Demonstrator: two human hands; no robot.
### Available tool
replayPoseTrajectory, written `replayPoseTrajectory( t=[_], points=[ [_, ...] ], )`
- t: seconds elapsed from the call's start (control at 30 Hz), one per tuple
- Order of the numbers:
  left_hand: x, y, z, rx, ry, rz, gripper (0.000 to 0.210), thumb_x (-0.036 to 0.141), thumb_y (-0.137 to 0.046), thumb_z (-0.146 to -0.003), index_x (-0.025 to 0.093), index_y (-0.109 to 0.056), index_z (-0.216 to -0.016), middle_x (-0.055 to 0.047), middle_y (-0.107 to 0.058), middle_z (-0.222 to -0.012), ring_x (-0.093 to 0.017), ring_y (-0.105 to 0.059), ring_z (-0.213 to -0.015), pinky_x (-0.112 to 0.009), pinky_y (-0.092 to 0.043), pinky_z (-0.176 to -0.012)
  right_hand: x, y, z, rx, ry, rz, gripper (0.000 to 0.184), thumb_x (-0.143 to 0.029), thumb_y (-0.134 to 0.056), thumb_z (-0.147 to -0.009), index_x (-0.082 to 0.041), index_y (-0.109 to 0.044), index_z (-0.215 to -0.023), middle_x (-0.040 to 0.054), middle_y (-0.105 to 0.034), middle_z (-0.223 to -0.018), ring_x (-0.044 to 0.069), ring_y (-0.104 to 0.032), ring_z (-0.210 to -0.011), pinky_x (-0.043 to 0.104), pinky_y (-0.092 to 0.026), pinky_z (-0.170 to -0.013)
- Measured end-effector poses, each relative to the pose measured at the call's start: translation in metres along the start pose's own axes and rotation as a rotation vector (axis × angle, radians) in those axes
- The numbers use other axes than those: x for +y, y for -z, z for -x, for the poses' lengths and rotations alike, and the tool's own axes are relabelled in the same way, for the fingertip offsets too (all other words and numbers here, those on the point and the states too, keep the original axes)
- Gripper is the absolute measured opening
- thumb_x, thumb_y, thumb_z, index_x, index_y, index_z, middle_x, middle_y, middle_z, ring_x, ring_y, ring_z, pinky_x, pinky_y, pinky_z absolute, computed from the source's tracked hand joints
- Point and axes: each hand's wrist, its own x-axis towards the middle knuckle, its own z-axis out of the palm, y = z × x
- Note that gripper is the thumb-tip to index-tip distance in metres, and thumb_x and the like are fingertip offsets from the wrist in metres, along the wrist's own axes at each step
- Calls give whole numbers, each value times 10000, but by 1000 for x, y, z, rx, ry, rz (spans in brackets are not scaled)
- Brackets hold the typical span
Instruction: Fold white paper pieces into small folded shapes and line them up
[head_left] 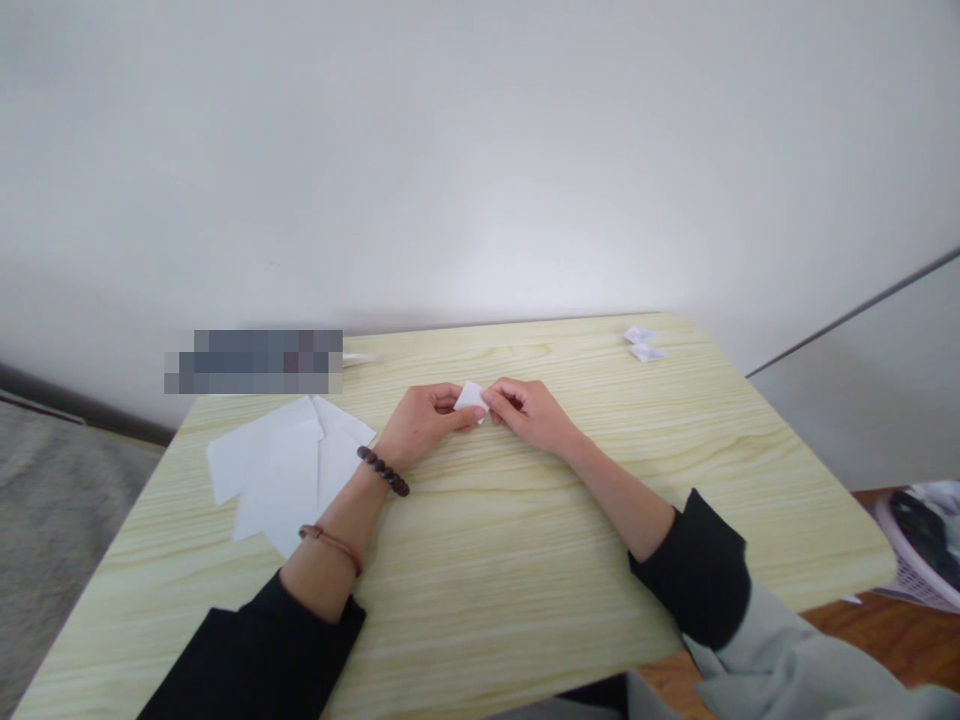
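Between my two hands is a small piece of folded white paper (470, 397), held a little above the table. My left hand (424, 420) pinches its left side and lower edge, thumb in front. At its right corner, my right hand (532, 412) grips it between thumb and fingertips. The fingers partly cover the paper, so its folds are hard to make out. Several loose white paper sheets (281, 470) lie overlapping to the left of my left forearm. Two small folded paper pieces (645, 352) rest near the far right of the table.
The light wood-grain table (487, 570) stands against a white wall (480, 160). A blurred-out dark object (255, 362) sits at the back left edge. On the floor at the right is a pale plastic basket (911, 570) with dark and white contents.
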Motion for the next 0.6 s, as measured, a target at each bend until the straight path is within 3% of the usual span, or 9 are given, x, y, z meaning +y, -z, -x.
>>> replayPoseTrajectory(
  t=[0.4, 0.6],
  points=[
    [4, -1, 2, 95, -11, -32, 426, 549, -646, -726, 132, -728, -754, -60, -732, -725, -179, -665, -644, -266, -541, -632, -2, 2, 0, -9, 74, 5, 331, -316, -444, -925, -164, -519, -641, -31, -499, -576, 74, -417, -518, 213, -315, -536],
    [2, -3, 2, 110, -39, -64, 382, 504, -632, -750, 134, -722, -727, -43, -711, -648, -152, -632, -580, -239, -517, -585, -3, 3, -1, -28, 94, -12, 345, -326, -437, -930, -167, -497, -630, -28, -489, -587, 80, -416, -540, 217, -314, -547]
  ],
)
